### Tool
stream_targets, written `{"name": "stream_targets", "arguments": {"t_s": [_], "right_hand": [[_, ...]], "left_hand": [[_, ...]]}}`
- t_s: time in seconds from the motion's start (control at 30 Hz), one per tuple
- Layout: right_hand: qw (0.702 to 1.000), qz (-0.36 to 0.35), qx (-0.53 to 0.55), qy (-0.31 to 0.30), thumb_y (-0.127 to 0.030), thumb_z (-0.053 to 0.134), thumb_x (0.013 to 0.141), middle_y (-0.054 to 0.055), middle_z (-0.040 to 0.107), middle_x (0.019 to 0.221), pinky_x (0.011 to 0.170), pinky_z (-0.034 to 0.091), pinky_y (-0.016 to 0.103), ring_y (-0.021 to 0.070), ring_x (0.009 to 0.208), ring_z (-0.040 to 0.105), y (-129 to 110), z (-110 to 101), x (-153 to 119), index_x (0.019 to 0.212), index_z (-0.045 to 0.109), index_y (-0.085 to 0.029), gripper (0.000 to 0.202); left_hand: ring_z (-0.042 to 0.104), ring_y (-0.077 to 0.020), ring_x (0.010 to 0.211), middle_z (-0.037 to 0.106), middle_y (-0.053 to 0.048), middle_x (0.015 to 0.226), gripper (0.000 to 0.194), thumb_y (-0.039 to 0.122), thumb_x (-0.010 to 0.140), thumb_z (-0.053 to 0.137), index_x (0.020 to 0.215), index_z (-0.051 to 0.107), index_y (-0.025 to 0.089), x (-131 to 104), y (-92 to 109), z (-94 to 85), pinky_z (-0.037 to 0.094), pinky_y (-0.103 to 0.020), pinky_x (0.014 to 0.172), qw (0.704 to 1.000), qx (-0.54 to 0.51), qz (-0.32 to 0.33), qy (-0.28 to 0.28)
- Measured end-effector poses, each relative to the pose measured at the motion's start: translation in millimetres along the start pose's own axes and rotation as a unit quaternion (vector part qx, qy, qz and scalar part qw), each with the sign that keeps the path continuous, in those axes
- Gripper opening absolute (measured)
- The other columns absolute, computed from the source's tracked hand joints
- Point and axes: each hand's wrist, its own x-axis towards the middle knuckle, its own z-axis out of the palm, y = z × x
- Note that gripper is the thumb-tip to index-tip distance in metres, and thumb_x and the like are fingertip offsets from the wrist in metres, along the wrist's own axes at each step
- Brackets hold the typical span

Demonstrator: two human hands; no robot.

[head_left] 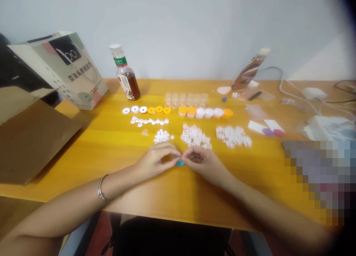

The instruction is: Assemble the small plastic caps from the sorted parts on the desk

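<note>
Over one table (pixel 150 200), two hands (pixel 155 158) (pixel 207 165) pinch one teal piece (pixel 180 163).

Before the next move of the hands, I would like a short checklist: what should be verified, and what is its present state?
1. Teal piece at the fingertips of both left hand and right hand: ok.
2. Teal piece undamaged: cannot tell; it is small and partly covered by fingers.
3. White round pieces all in one pile: not ok; one lies apart, to the right.
4. Tea bottle capped: ok.
5. Cardboard box apart from the left hand: ok.
</note>
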Motion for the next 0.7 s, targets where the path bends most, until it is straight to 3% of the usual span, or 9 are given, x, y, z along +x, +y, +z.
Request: {"name": "stream_targets", "arguments": {"t_s": [0.3, 0.5, 0.7], "right_hand": [[1.000, 0.008, 0.003, -0.024, -0.031, 0.058, 0.073, -0.001, 0.061, 0.064, 0.059, 0.046, 0.025, 0.0106, 0.060, 0.056, 1.5, -1.7, 0.3, 0.070, 0.057, -0.018, 0.013], [0.995, -0.056, -0.075, 0.024, -0.029, 0.058, 0.074, -0.001, 0.057, 0.062, 0.051, 0.042, 0.022, 0.0093, 0.054, 0.050, 6.4, -2.9, -5.8, 0.072, 0.057, -0.019, 0.010], [0.986, -0.090, -0.128, 0.052, -0.024, 0.054, 0.077, 0.002, 0.061, 0.068, 0.055, 0.046, 0.024, 0.0114, 0.059, 0.053, 9.8, -8.1, -7.5, 0.075, 0.058, -0.019, 0.007]], "left_hand": [[0.058, -0.0121, 0.078, 0.064, -0.006, 0.084, 0.011, 0.017, 0.080, 0.056, 0.090, 0.061, 0.016, 0.5, -4.8, 0.9, 0.046, -0.026, 0.072, 0.992, 0.087, 0.088, 0.002], [0.058, -0.0121, 0.077, 0.064, -0.005, 0.083, 0.009, 0.020, 0.080, 0.056, 0.086, 0.061, 0.016, -0.4, -8.7, 0.3, 0.046, -0.027, 0.072, 0.992, 0.100, 0.078, -0.013], [0.057, -0.0123, 0.075, 0.063, -0.006, 0.082, 0.011, 0.022, 0.083, 0.053, 0.086, 0.061, 0.015, 0.4, -10.3, -0.7, 0.046, -0.026, 0.069, 0.994, 0.093, 0.052, -0.024]]}}
